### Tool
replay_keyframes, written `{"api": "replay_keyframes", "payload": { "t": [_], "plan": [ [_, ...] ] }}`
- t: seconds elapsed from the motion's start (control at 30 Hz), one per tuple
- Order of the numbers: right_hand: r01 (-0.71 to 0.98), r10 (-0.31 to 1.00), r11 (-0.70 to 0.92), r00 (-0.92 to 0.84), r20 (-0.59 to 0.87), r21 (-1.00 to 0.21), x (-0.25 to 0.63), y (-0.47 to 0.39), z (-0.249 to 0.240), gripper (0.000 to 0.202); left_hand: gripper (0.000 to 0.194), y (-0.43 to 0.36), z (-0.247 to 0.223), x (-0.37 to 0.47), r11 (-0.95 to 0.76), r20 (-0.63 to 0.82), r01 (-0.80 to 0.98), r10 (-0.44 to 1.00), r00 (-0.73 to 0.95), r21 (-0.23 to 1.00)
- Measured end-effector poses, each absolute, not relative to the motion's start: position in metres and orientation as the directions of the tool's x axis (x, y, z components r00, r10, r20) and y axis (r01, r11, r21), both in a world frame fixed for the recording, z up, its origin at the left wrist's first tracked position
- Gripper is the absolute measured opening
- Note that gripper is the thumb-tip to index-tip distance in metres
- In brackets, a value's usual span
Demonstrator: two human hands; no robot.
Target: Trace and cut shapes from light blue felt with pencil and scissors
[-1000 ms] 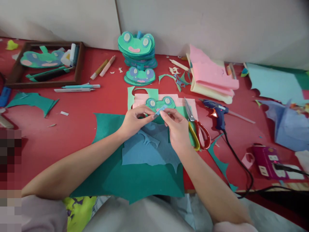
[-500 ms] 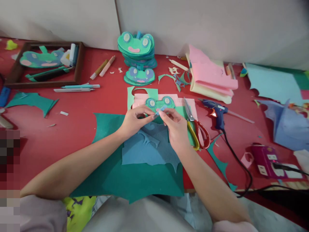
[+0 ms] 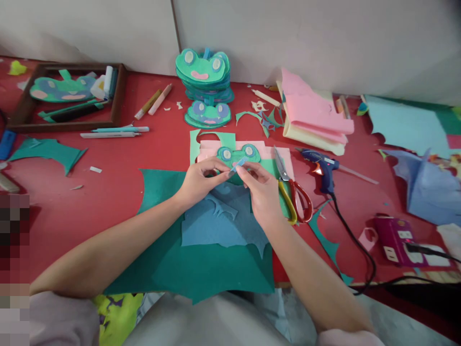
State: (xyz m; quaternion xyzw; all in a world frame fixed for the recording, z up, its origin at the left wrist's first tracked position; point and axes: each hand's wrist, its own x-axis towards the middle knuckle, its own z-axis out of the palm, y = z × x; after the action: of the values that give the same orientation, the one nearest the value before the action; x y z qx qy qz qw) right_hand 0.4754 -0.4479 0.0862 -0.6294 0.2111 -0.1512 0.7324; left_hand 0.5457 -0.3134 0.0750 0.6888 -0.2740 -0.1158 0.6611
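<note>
Between my fingertips is a small light-blue felt strip (image 3: 239, 164). My left hand (image 3: 203, 182) pinches its lower left end, and my right hand (image 3: 262, 190) pinches the other side. Just behind the strip lies a green felt frog face (image 3: 236, 154) with pale eyes, its lower part hidden by my hands. It rests on pink and light-green felt. Under my wrists are a blue felt sheet (image 3: 216, 230) with a cut scrap on it and a larger dark-green felt sheet (image 3: 173, 264). Scissors (image 3: 288, 187) with red and yellow handles lie beside my right hand.
A stack of felt frog faces (image 3: 203, 72) stands at the back. A glue gun (image 3: 324, 168) lies at right, its cord near a purple power box (image 3: 394, 238). Folded pink felt (image 3: 309, 103) sits behind it. At left are a wooden frame tray (image 3: 118, 96) and pens (image 3: 120, 129).
</note>
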Motion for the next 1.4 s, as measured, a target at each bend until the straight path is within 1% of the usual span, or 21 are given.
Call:
{"api": "replay_keyframes", "payload": {
  "t": [0.23,0.43,0.6,0.7,0.83,0.9,1.0,1.07,1.1,1.17,1.27,1.33,1.4],
  "plan": [
    [-0.058,-0.497,0.15,0.859,-0.126,-0.987,0.475,-0.45,0.087,0.019,0.014,-0.313,0.074,0.546,0.021,0.189,-0.21,-0.526,0.829,0.978],
    [-0.019,-0.495,0.207,0.86,-0.122,-0.978,0.475,-0.45,0.087,0.015,0.013,-0.313,0.074,0.547,0.026,0.195,-0.215,-0.536,0.821,0.976],
    [-0.082,-0.458,0.185,0.874,-0.16,-0.979,0.474,-0.446,0.087,0.022,0.015,-0.312,0.074,0.547,0.028,0.206,-0.227,-0.535,0.819,0.974],
    [-0.082,-0.465,0.166,0.872,-0.151,-0.983,0.474,-0.444,0.086,0.022,0.016,-0.312,0.075,0.547,0.01,0.206,-0.238,-0.537,0.818,0.971],
    [-0.057,-0.459,0.216,0.875,-0.153,-0.975,0.474,-0.445,0.085,0.02,0.012,-0.313,0.075,0.546,0.001,0.22,-0.265,-0.559,0.8,0.964],
    [-0.047,-0.46,0.254,0.873,-0.164,-0.966,0.476,-0.449,0.086,0.02,0.009,-0.312,0.074,0.546,-0.067,0.226,-0.305,-0.529,0.818,0.95],
    [-0.025,-0.486,0.28,0.859,-0.164,-0.96,0.478,-0.458,0.09,0.018,0.008,-0.31,0.069,0.548,-0.274,0.205,-0.321,-0.379,0.902,0.906],
    [0.001,-0.516,0.279,0.843,-0.149,-0.96,0.48,-0.465,0.092,0.018,0.014,-0.31,0.068,0.552,-0.404,0.165,-0.282,-0.3,0.939,0.87],
    [0.011,-0.531,0.273,0.835,-0.141,-0.962,0.48,-0.468,0.093,0.019,0.02,-0.312,0.068,0.555,-0.463,0.139,-0.264,-0.287,0.948,0.846],
    [0.028,-0.559,0.261,0.819,-0.128,-0.965,0.481,-0.475,0.093,0.02,0.029,-0.317,0.072,0.56,-0.583,0.078,-0.242,-0.292,0.953,0.775],
    [0.04,-0.594,0.252,0.796,-0.122,-0.967,0.482,-0.482,0.091,0.022,0.036,-0.328,0.08,0.565,-0.725,-0.002,-0.233,-0.307,0.952,0.648],
    [0.043,-0.603,0.238,0.79,-0.113,-0.97,0.482,-0.485,0.089,0.023,0.035,-0.335,0.081,0.566,-0.74,0.021,-0.272,-0.33,0.944,0.615],
    [0.054,-0.596,0.22,0.798,-0.09,-0.974,0.482,-0.486,0.087,0.024,0.032,-0.339,0.078,0.566,-0.714,0.08,-0.321,-0.35,0.933,0.622]
  ]
}}
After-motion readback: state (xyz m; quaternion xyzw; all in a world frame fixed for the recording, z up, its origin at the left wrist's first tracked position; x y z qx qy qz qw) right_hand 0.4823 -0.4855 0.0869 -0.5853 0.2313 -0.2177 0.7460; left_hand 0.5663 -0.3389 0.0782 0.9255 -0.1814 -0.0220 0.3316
